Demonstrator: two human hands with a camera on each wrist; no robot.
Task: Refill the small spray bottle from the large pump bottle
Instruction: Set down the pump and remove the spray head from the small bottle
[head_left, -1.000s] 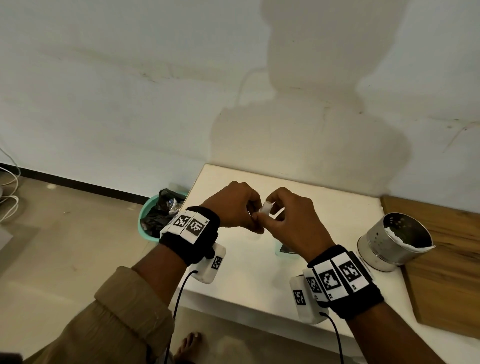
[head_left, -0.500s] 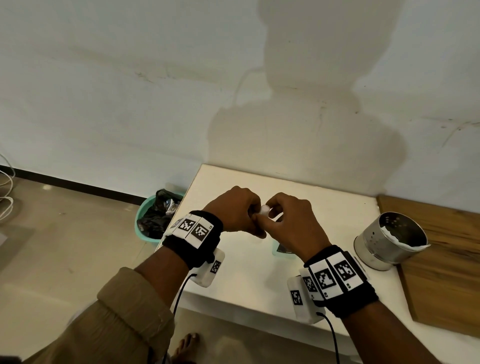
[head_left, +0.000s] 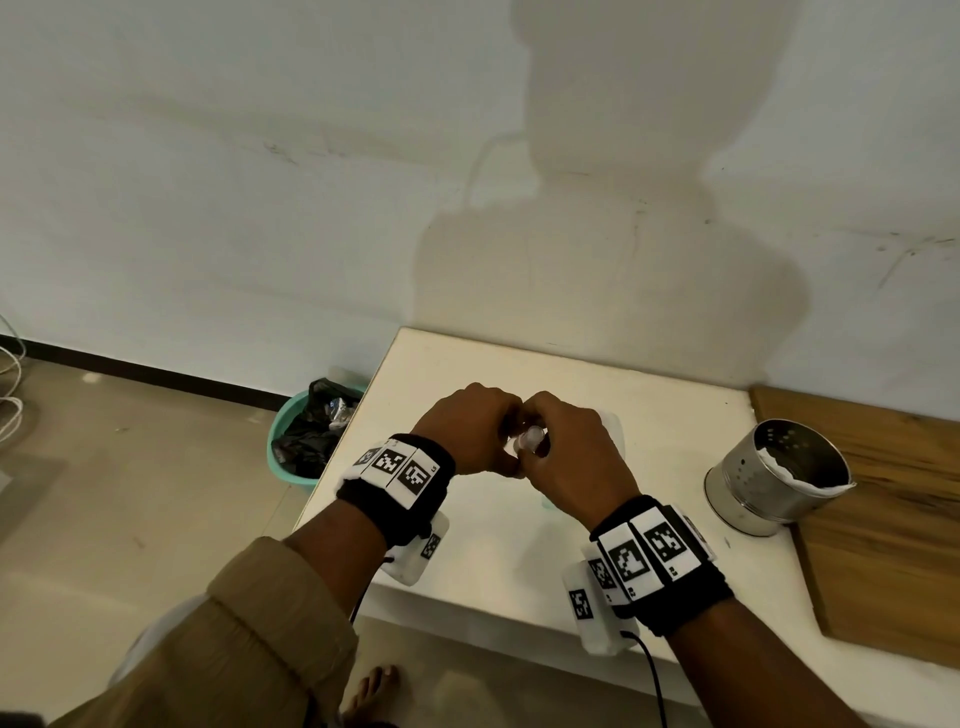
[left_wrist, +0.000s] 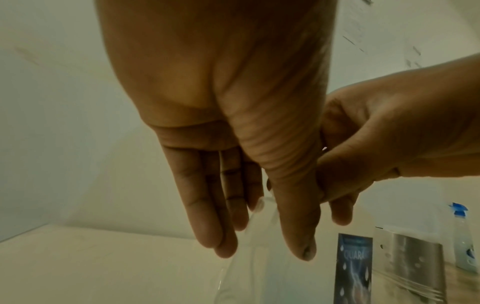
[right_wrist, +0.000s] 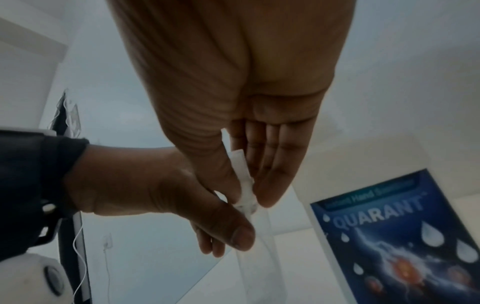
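Observation:
Both hands meet above the white table (head_left: 467, 545). My left hand (head_left: 470, 431) pinches the clear body of the small spray bottle (left_wrist: 259, 222) between thumb and fingers. My right hand (head_left: 569, 457) pinches the bottle's white spray top (right_wrist: 242, 179) between thumb and fingers. In the head view only the top's tip (head_left: 531, 435) shows between the hands. The large bottle (right_wrist: 389, 236), white with a blue QUARANT label, stands on the table just beyond and under my right hand. Its pump is hidden.
A perforated metal cup (head_left: 779, 478) stands at the right on the edge of a wooden board (head_left: 893, 519). A blue-capped spray bottle (left_wrist: 463, 236) stands behind it. A teal bin (head_left: 296, 447) with a black bag sits on the floor left of the table.
My right hand has turned further over the white top, covering more of it. Both hands have stayed together over the table, slightly lower.

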